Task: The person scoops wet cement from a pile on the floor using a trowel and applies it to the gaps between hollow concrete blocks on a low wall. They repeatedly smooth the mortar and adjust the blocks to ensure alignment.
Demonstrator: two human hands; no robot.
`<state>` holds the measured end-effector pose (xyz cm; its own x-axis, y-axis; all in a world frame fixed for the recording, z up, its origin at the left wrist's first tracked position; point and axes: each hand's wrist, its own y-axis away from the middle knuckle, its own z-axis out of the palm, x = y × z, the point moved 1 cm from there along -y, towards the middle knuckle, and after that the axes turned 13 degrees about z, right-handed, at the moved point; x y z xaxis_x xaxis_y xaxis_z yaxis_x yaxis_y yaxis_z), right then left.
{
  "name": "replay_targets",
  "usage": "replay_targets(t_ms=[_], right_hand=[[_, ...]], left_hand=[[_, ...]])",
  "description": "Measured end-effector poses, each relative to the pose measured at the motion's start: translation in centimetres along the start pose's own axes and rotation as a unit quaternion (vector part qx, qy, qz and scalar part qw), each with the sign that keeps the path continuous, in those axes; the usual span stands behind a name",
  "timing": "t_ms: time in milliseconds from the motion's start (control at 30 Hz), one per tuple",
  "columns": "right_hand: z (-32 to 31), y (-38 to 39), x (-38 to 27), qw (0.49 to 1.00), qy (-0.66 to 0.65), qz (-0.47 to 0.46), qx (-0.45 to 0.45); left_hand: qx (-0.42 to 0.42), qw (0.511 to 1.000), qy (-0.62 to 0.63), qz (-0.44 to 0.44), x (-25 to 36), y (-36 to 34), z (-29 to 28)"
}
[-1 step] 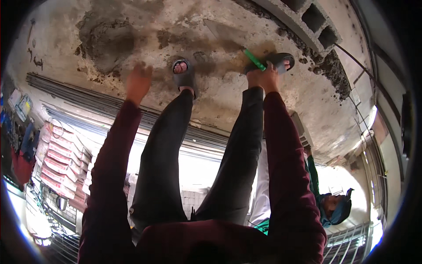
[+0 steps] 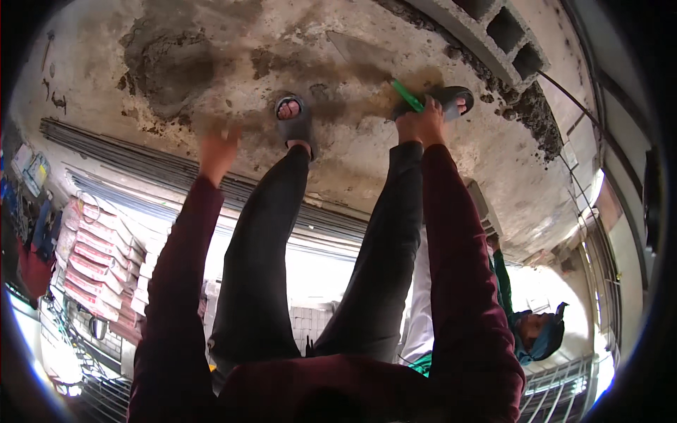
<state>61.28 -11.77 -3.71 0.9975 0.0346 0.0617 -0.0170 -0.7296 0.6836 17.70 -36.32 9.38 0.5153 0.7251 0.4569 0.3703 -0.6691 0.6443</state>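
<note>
My right hand (image 2: 429,125) is closed around the green handle of a trowel (image 2: 407,96), beside my right sandal (image 2: 451,99). A pale, pointed shape ahead of the handle looks like its blade, low over the floor. My left hand (image 2: 219,154) hangs over the floor between a wet grey mortar patch (image 2: 169,70) and my left sandal (image 2: 294,123). Its fingers are smeared by motion, and I cannot make out anything in them.
Hollow concrete blocks (image 2: 504,39) stand at the far right beside crumbled mortar (image 2: 532,116). Long thin bars (image 2: 141,151) lie across the floor near my feet. Stacked sacks (image 2: 99,264) are at the left. A person in a blue head covering (image 2: 539,336) is at the lower right.
My left hand has shifted slightly toward me. My right hand and the trowel stay in nearly the same place.
</note>
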Motion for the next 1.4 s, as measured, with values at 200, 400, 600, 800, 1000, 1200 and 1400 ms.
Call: replay_targets(t_ms=[200, 400, 600, 800, 1000, 1200, 1400], right_hand=[[3.3, -3.0, -5.6, 0.979, 0.163, 0.039, -0.114], [3.3, 5.2, -8.8, 0.989, 0.022, -0.081, -0.121], [-2.6, 17.8, -9.3, 0.96, -0.182, -0.007, -0.213], [-6.6, 27.6, -6.6, 0.97, -0.184, -0.047, -0.154], [-13.7, 36.7, -7.5, 0.953, -0.184, -0.064, -0.231], [-12.0, 43.6, -1.9, 0.938, -0.232, -0.031, -0.257], [-5.5, 50.9, 7.4, 0.954, -0.263, -0.031, -0.139]], left_hand=[[-0.059, 0.997, -0.006, 0.047, -12.2, 11.5, 7.1], [-0.189, 0.887, 0.394, -0.151, -5.4, 12.2, 6.8], [-0.263, 0.936, 0.232, 0.031, -4.5, 15.9, 2.8], [-0.337, 0.925, 0.175, -0.023, 2.5, 22.9, -4.6], [-0.336, 0.924, 0.185, -0.009, 0.8, 32.0, -4.4], [-0.361, 0.929, 0.081, 0.002, 3.1, 37.2, -5.2], [-0.309, 0.949, -0.059, -0.012, 1.7, 38.2, -4.4]])
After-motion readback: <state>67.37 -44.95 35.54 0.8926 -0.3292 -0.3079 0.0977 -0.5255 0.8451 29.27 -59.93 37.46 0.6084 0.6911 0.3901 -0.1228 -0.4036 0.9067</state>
